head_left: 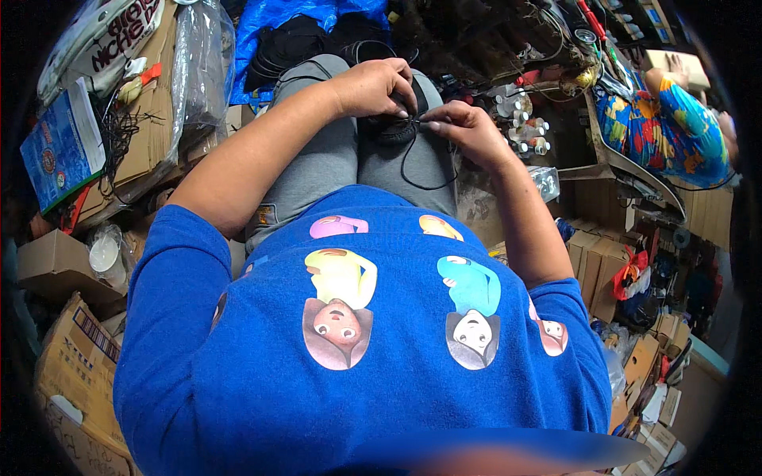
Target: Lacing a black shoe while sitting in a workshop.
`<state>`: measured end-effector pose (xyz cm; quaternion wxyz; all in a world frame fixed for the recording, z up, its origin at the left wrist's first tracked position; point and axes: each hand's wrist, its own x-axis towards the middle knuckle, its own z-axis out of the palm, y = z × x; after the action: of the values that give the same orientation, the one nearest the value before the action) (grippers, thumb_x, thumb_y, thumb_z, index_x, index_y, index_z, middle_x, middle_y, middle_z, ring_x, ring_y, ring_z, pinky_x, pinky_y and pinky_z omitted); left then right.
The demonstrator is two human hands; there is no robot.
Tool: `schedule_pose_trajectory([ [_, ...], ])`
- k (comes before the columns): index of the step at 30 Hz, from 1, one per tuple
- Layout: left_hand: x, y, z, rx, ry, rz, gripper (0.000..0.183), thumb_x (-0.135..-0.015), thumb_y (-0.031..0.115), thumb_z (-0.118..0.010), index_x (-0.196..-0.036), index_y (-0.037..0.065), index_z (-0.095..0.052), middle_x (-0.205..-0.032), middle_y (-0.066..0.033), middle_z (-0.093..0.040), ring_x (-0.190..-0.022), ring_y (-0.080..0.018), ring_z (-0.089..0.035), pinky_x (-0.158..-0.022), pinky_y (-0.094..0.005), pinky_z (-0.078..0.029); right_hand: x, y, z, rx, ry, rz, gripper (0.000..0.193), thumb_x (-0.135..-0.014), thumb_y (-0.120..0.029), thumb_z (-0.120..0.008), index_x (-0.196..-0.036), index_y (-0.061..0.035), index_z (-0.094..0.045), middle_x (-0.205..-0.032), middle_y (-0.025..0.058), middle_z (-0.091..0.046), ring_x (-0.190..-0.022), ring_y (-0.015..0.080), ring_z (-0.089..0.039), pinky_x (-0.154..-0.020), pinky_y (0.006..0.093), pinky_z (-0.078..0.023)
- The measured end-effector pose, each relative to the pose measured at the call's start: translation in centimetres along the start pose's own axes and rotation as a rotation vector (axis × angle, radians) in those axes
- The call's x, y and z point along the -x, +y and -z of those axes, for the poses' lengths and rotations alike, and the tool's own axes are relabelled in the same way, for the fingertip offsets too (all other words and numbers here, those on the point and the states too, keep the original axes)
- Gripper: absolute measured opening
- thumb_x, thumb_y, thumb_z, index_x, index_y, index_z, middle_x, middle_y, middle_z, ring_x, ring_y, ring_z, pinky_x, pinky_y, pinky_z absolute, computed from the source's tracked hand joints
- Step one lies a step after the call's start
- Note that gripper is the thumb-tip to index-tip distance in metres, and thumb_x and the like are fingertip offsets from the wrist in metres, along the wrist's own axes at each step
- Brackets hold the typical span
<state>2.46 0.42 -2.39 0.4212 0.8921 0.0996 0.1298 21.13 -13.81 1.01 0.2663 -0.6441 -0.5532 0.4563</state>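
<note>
A dark black item with a ridged, curved lower part [393, 133] rests on my grey-trousered lap; its kind is unclear. My left hand [382, 86] curls over its upper edge, thumb and fingers closed on it. Just to the right, my right hand [467, 127] pinches a thin black cord between thumb and forefinger, close to the left fingertips. The cord [406, 163] hangs from there in a loose loop over my right thigh. What lies between the fingertips is too small to make out.
Beyond my knees, more black items with cords [290, 47] lie on a blue plastic sheet [252, 28]. Small clear bottles [520, 119] stand to the right. Cardboard boxes [59, 266] crowd the left. Another person in a bright patterned garment [675, 131] is at far right.
</note>
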Motion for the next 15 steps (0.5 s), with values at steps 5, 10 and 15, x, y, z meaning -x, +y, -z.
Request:
schedule_pose_trajectory([
  [5,0.1,-0.1,-0.1,-0.021,0.065,-0.003,0.027,-0.067,0.013,-0.075,-0.093,0.012,-0.070,-0.101,-0.0086,-0.053,-0.097,-0.0256,-0.056,-0.085,-0.0343,-0.046,0.0,0.0,-2.2,-0.085,0.136,-0.038,0.015,-0.077,-0.009,-0.072,-0.091,-0.0029,-0.068,-0.087,0.0030,-0.064,-0.080,0.0094,-0.059,-0.072,0.0255,-0.048],
  [10,3.3,-0.1,0.8,-0.203,0.357,-0.088,0.035,-0.073,-0.001,-0.061,-0.106,0.010,-0.063,-0.106,-0.0116,-0.050,-0.094,-0.0264,-0.056,-0.083,-0.0350,-0.046,1.7,-1.5,-1.9,0.295,0.218,0.100,0.018,-0.075,-0.006,-0.070,-0.093,-0.0065,-0.069,-0.082,0.0097,-0.056,-0.076,0.0229,-0.061,-0.070,0.0313,-0.049],
  [15,6.6,4.0,0.6,0.022,0.285,0.262,0.039,-0.072,-0.011,-0.053,-0.102,0.010,-0.067,-0.090,-0.0101,-0.053,-0.083,-0.0237,-0.056,-0.074,-0.0304,-0.046,2.9,-0.6,-3.4,0.608,0.291,0.205,0.035,-0.073,-0.003,-0.065,-0.104,-0.0177,-0.068,-0.083,0.0093,-0.054,-0.082,0.0297,-0.056,-0.074,0.0391,-0.043],
])
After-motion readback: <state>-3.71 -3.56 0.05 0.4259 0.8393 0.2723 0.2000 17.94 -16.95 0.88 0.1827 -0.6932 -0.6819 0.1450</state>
